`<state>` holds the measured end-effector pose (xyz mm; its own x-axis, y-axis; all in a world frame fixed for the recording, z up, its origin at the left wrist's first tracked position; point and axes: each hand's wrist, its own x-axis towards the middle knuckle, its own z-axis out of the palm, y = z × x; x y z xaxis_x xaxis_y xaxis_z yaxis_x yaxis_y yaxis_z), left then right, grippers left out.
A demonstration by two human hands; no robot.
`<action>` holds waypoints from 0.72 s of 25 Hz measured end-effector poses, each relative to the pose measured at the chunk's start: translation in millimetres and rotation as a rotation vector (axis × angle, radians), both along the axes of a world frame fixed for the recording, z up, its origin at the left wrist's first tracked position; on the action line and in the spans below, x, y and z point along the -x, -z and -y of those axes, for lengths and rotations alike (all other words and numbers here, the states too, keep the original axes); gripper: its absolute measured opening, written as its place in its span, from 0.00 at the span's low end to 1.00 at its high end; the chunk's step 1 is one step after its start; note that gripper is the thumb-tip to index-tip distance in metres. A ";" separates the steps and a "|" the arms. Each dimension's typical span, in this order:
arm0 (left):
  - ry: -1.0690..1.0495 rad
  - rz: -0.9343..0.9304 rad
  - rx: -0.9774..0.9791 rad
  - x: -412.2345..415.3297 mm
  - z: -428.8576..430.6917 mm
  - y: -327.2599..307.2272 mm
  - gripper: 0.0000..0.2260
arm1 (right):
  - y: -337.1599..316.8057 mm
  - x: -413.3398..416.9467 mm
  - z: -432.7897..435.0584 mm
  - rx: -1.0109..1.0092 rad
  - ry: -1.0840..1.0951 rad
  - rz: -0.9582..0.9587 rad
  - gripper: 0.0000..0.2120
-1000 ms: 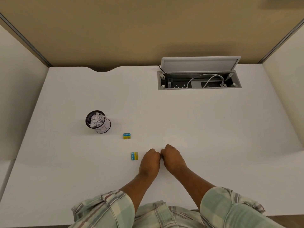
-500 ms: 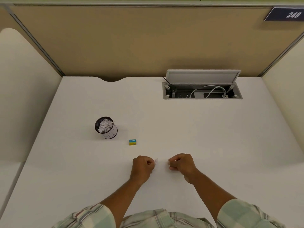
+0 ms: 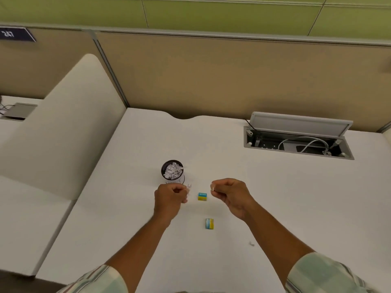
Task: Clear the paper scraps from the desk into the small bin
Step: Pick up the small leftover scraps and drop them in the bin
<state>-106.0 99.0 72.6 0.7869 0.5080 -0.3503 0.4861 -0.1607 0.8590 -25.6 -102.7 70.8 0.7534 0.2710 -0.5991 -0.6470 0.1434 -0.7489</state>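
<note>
A: Two hands over the white desk [image 3: 275, 197]; starting at the left, what's there?

B: The bin [image 3: 173, 172] stands left of centre, upright and heaped with white scraps; just in front of it the left hand [image 3: 169, 197] is curled, its grip pinched on a scrap [image 3: 189, 186] that pokes out toward the bin.

A: And between the hands?

B: A small blue-and-yellow block [image 3: 202, 196] lies on the desk; a second block [image 3: 209, 223] lies nearer the person.

A: The right hand [image 3: 230, 195]?

B: Raised, fingers closed, pinching a bit of paper [image 3: 212, 188] at the fingertips; the two hands are apart; further right and nearer, a loose scrap [image 3: 251, 243] lies on the desk; at the far right an open cable hatch [image 3: 298, 136] shows white cables.
</note>
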 end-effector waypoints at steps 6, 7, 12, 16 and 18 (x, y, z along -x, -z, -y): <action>-0.066 0.002 -0.192 -31.6 -57.1 -9.5 0.04 | -15.6 -33.1 -109.0 0.318 -0.239 0.324 0.03; -0.047 -0.006 -0.230 -36.7 -62.6 -9.5 0.04 | -13.7 -38.6 -123.2 0.392 -0.275 0.373 0.03; 0.057 -0.084 -0.375 -57.9 -76.2 0.2 0.10 | 3.4 -60.5 -165.7 0.735 -0.494 0.605 0.05; 0.102 -0.105 -0.402 -62.9 -89.0 12.2 0.10 | 9.1 -64.3 -175.3 0.844 -0.690 0.707 0.07; 0.067 -0.103 -0.369 -63.7 -92.7 14.4 0.08 | 7.2 -64.9 -175.5 0.871 -0.704 0.777 0.10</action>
